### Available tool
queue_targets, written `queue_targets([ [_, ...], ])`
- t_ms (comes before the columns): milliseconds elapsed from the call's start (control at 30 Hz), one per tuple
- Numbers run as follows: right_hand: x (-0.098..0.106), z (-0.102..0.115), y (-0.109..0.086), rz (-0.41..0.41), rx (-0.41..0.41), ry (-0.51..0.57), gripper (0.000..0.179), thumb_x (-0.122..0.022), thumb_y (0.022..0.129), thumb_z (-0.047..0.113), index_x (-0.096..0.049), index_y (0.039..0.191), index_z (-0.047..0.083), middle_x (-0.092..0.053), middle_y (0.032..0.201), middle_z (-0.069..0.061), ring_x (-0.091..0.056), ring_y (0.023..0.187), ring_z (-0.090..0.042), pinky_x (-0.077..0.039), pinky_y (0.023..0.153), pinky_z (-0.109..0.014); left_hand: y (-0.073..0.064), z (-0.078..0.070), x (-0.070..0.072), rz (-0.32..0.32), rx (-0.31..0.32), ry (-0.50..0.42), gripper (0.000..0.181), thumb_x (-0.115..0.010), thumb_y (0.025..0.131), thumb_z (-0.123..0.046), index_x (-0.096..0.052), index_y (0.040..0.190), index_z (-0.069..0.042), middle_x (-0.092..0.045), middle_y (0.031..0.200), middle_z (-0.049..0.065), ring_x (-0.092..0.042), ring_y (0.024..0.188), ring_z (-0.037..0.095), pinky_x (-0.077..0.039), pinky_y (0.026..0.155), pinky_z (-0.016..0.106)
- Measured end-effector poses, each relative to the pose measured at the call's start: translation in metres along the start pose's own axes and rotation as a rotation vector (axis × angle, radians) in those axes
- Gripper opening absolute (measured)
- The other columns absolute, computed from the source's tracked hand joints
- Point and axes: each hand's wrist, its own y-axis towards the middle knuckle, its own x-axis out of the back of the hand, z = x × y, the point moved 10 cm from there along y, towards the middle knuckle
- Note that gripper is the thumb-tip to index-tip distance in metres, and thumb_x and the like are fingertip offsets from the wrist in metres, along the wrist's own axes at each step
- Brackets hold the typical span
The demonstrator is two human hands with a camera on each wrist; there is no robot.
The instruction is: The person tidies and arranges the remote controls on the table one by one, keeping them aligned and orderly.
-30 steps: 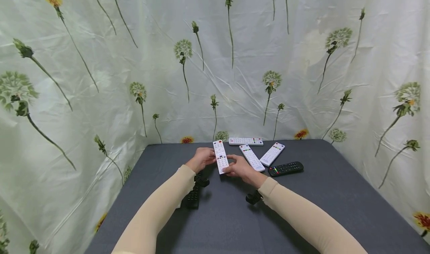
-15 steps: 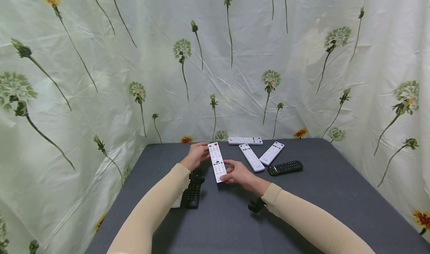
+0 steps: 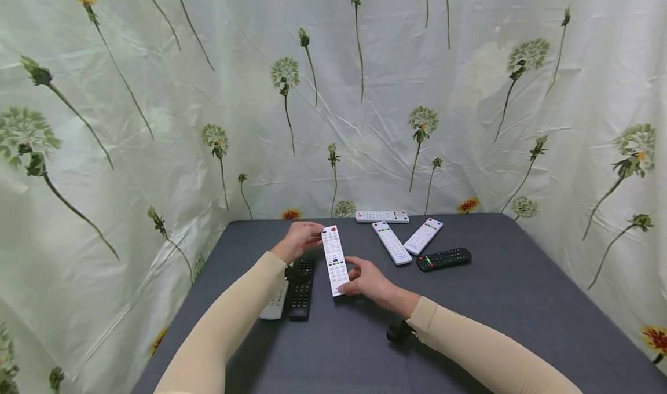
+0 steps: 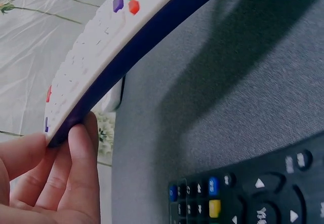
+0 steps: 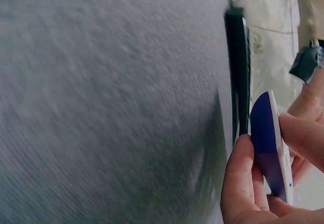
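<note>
A white remote control (image 3: 334,261) with a dark blue underside is held between both hands, raised above the dark tabletop (image 3: 365,348). My left hand (image 3: 302,237) pinches its far end by the corner, thumb and fingers on either side in the left wrist view. Its near end is gripped by my right hand (image 3: 367,281), with the thumb on the button face and fingers beneath in the right wrist view. Just below my left forearm lie a black remote (image 3: 301,293) and, partly hidden by the sleeve, another white remote (image 3: 274,304).
Right of the hands lie two slanted white remotes, one nearer (image 3: 392,243) and one farther (image 3: 424,236), plus a black remote (image 3: 444,259). Another white remote (image 3: 382,216) lies along the back edge. A flower-printed curtain (image 3: 365,93) hangs behind.
Both hands have brought the white remote nearer and slightly left. My left hand has shifted left, uncovering more of the black and white remotes below that arm.
</note>
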Motion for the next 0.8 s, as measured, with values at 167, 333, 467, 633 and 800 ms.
queue_targets([
  [167, -0.005, 0.004, -0.007, -0.038, 0.045, -0.177, 0.092, -0.085, 0.077, 0.001, -0.033, 0.153, -0.003, -0.068, 0.093, -0.011, -0.066, 0.078, -0.019, -0.055, 0.064, -0.031, -0.004, 0.001, -0.002, 0.035, -0.005, 0.053, 0.020, -0.066, 0.098, -0.007, -0.072, 0.112, 0.005, -0.071, 0.105, 0.019, -0.070, 0.083, 0.022, -0.055, 0.093, 0.045],
  [333, -0.013, 0.004, -0.011, -0.061, 0.068, -0.274, 0.101, -0.089, 0.075, 0.007, -0.029, 0.155, -0.001, -0.067, 0.091, -0.008, -0.065, 0.076, -0.019, -0.049, 0.061, -0.031, -0.010, 0.000, -0.005, 0.061, -0.020, 0.098, 0.020, -0.066, 0.098, -0.006, -0.072, 0.112, 0.007, -0.071, 0.105, 0.019, -0.071, 0.083, 0.022, -0.056, 0.091, 0.046],
  [467, -0.020, 0.005, -0.015, -0.073, 0.088, -0.327, 0.105, -0.091, 0.074, 0.013, -0.027, 0.156, -0.001, -0.066, 0.088, -0.006, -0.063, 0.072, -0.018, -0.047, 0.058, -0.030, -0.015, 0.001, -0.005, 0.074, -0.016, 0.129, 0.020, -0.066, 0.098, -0.006, -0.072, 0.112, 0.006, -0.071, 0.104, 0.019, -0.070, 0.083, 0.022, -0.055, 0.092, 0.048],
  [633, -0.028, 0.007, -0.020, -0.083, 0.120, -0.413, 0.106, -0.091, 0.074, 0.018, -0.026, 0.155, -0.001, -0.065, 0.083, -0.003, -0.060, 0.066, -0.015, -0.045, 0.054, -0.028, -0.019, 0.002, -0.003, 0.091, -0.029, 0.185, 0.020, -0.065, 0.098, -0.008, -0.072, 0.111, 0.005, -0.071, 0.103, 0.019, -0.070, 0.083, 0.022, -0.056, 0.089, 0.047],
  [800, -0.038, 0.012, -0.025, -0.070, 0.130, -0.480, 0.106, -0.090, 0.076, 0.020, -0.024, 0.156, -0.001, -0.064, 0.079, 0.000, -0.059, 0.064, -0.013, -0.045, 0.053, -0.028, -0.021, 0.004, -0.003, 0.123, -0.041, 0.227, 0.019, -0.066, 0.098, -0.008, -0.072, 0.110, 0.006, -0.071, 0.100, 0.019, -0.071, 0.081, 0.022, -0.059, 0.082, 0.042],
])
